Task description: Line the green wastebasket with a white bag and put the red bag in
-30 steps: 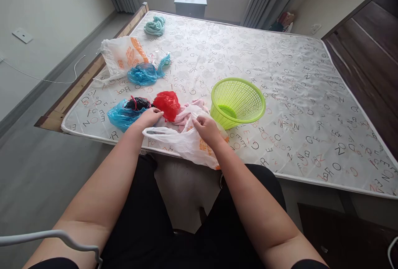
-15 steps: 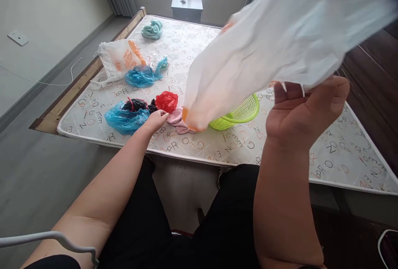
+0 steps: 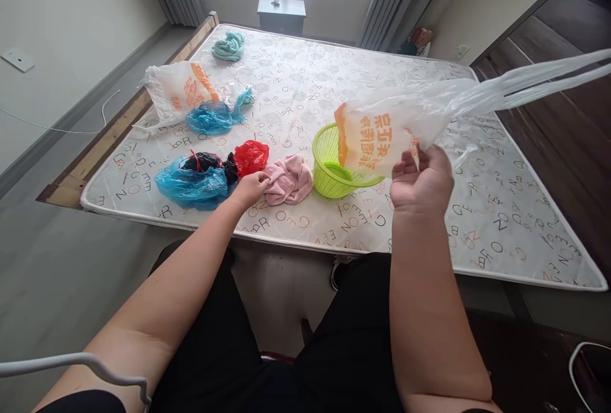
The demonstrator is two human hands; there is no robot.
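Observation:
My right hand [image 3: 422,177] pinches a white plastic bag [image 3: 410,114] with orange print, held up over the mattress. Its long handles stretch away to the right, and its printed end hangs in front of a lime-green mesh basket [image 3: 329,181], hiding part of the rim. My left hand [image 3: 251,189] is closed at the left edge of a crumpled pink cloth [image 3: 290,181], fingertips pressed together on it. Just beyond that hand lies a bunched red plastic bag [image 3: 251,156], beside a black bag [image 3: 203,161] and a blue bag [image 3: 191,185].
Farther back on the letter-printed mattress [image 3: 305,228] are another blue bag [image 3: 210,118], a second white bag [image 3: 179,90] and a mint-green cloth [image 3: 229,47]. A wooden bed rail [image 3: 90,157] runs along the left. A small grey cabinet [image 3: 281,15] stands behind.
My right hand has come down and left with the white bag, uncovering the basket and more of the pink cloth. My left hand has shifted slightly right.

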